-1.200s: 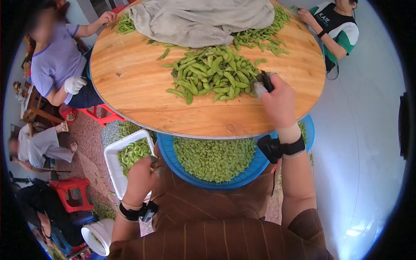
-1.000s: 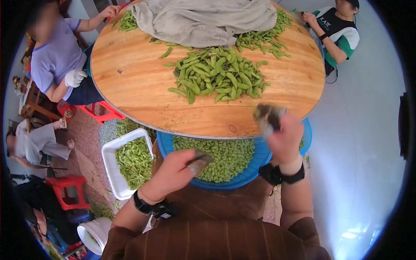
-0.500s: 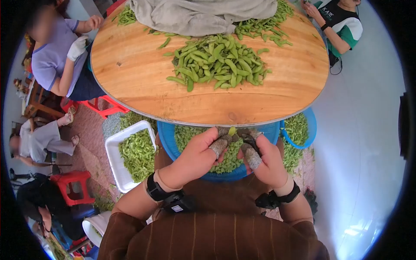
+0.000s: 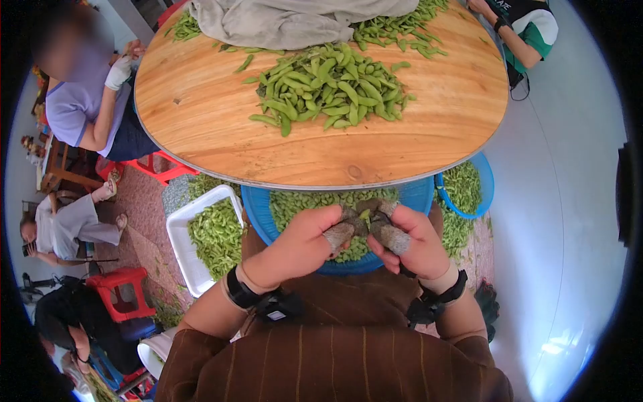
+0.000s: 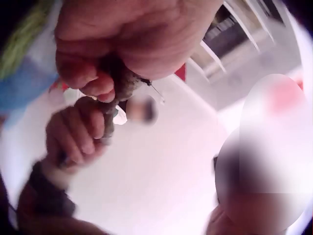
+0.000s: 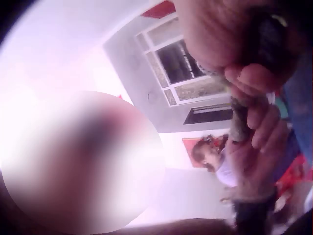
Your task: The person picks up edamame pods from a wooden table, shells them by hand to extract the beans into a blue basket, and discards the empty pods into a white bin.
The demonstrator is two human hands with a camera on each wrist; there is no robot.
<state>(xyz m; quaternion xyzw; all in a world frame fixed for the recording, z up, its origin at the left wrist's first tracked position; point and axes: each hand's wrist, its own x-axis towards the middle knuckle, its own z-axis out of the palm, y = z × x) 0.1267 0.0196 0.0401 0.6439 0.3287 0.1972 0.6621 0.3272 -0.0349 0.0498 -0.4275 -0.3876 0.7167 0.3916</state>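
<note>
Both hands meet over a blue basin (image 4: 256,221) of shelled green soybeans (image 4: 291,201), in front of the table edge. Between their fingertips a soybean pod (image 4: 365,214) shows as a small green piece; the fingers hide the rest of it. My left hand (image 4: 298,244) pinches it from the left, my right hand (image 4: 422,244) from the right. Worn grey coverings wrap thumb and fingertips on each hand. Seen from the left wrist, the right hand (image 5: 76,129) has its fingers curled. A heap of whole soybean pods (image 4: 328,87) lies on the wooden table (image 4: 201,127).
A white tray (image 4: 175,231) of green pods or husks stands left of the basin, a smaller blue basket (image 4: 485,194) right of it. Grey cloth (image 4: 281,23) covers more pods at the back. One person (image 4: 77,114) sits left, another (image 4: 529,33) right.
My right hand has come back from the pod heap to the basin, and my left hand has moved right to meet it. Over the last half second the pod has become more hidden between the fingers.
</note>
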